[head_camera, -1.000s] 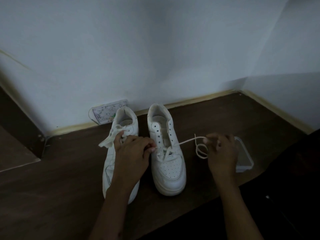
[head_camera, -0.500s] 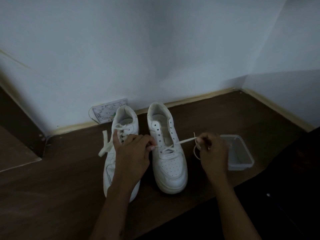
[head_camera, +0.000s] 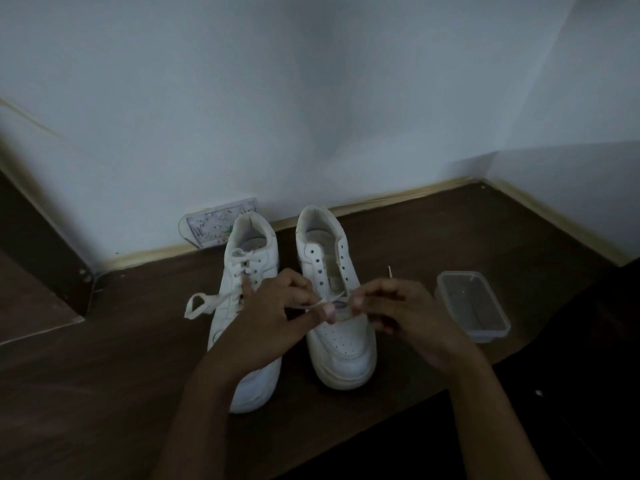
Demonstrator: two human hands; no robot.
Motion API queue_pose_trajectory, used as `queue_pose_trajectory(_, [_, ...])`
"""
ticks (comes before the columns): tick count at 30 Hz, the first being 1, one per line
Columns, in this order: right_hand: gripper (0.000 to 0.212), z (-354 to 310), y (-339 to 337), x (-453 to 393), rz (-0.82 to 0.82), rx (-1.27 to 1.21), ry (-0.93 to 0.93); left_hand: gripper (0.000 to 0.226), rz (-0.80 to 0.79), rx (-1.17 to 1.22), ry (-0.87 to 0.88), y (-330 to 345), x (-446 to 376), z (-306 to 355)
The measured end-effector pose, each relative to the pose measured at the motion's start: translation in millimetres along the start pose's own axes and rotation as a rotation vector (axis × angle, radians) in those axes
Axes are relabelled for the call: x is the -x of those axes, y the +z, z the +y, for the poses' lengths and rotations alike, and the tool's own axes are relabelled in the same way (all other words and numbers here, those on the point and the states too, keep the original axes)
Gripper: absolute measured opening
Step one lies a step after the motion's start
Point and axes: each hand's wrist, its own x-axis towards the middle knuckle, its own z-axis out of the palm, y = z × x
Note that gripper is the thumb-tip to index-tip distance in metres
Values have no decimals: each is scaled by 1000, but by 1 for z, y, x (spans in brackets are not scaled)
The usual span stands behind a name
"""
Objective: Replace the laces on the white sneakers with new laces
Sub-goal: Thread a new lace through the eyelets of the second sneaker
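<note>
Pinching one white lace (head_camera: 313, 305), both hands' fingers (head_camera: 329, 310) meet over the mostly unlaced right sneaker (head_camera: 337, 327).

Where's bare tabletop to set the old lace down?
Free: left of the left sneaker, out to the table edge, and between the right sneaker and the wall, behind the plastic box. Crowded: around both sneakers, where both hands pinch the lace.
</note>
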Motion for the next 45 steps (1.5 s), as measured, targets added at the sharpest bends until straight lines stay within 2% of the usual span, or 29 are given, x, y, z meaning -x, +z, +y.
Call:
queue_pose_trajectory(3, [31, -4, 13, 3, -261, -62, -24, 24, 35, 133, 69, -3, -1, 3])
queue_pose_trajectory(5, [46, -6, 22, 2, -318, -155, -63, 18, 45, 188, 109, -1, 0, 10])
queue_pose_trajectory(7, [50, -5, 30, 0, -334, -243, -85, 15, 70, 216, 116, 1, -1, 14])
queue_pose_trajectory(13, [23, 2, 28, -5, -346, -369, -97, 13, 248, 264, 73, -6, -2, 15])
queue_pose_trajectory(17, [15, 3, 11, -2, -385, -333, -109, 14, 432, 147, 40, -10, -3, 4])
queue_pose_trajectory(20, [18, 3, -7, 3, -297, -326, -96, 21, 539, -46, -19, -12, -3, -18])
queue_pose_trajectory(23, [18, 5, -19, 4, -125, -244, -90, 10, 502, -109, -150, -9, -2, -30])
queue_pose_trajectory(25, [18, 7, -20, 3, -75, -192, -84, 23, 469, -158, -92, -3, -3, -25])
queue_pose_trajectory(28, [19, 7, -10, 1, -114, -125, -100, 36, 378, -141, 126, 7, -9, -4])
queue_pose_trajectory(31, [21, 7, -1, -2, -163, -65, -109, 13, 299, -89, 255, 22, -13, 3])
queue_pose_trajectory(37, [20, 7, -17, 2, -74, -169, -113, 23, 396, -162, 192, 6, -14, -20])
queue_pose_trajectory(41, [22, 6, -16, 2, -102, -116, -132, 32, 313, -118, 219, 22, -11, -7])
queue_pose_trajectory(45, [19, 4, -6, -1, -133, -81, -152, 13, 331, -93, 238, 29, -13, -3])
